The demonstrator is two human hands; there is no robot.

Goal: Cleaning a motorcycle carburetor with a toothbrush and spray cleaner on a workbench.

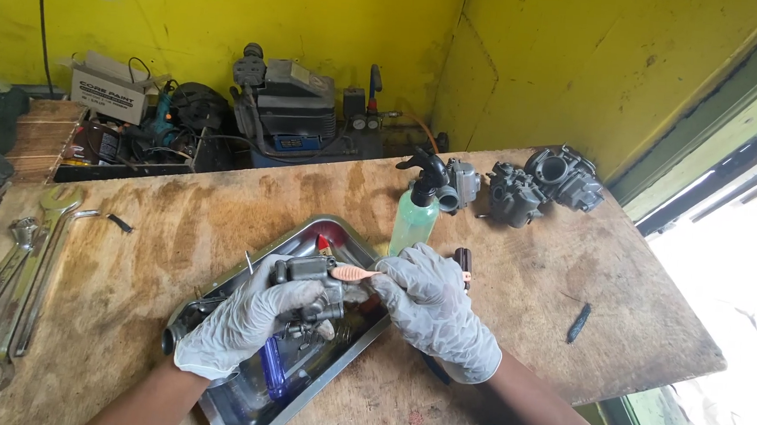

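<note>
Nearest, a blue-handled screwdriver lying in a steel tray on the wooden surface. Just above it, the left hand in a pale glove, fingers wrapped firmly around a grey carburetor body held over the tray. Beside it, the right hand, gloved too, fingers curled closed on an orange toothbrush – brush end lying against the top of the carburetor body. Right of the hands, a small dark piece alone on the wood. At the left edge, a row of wrenches laid side by side. Past the tray, a green spray bottle with a black trigger head, standing upright. Behind that, near the corner, three more carburetors grouped close together. Farthest back – a compressor against the yellow wall, with a white box and a clutter of tools to its left
</note>
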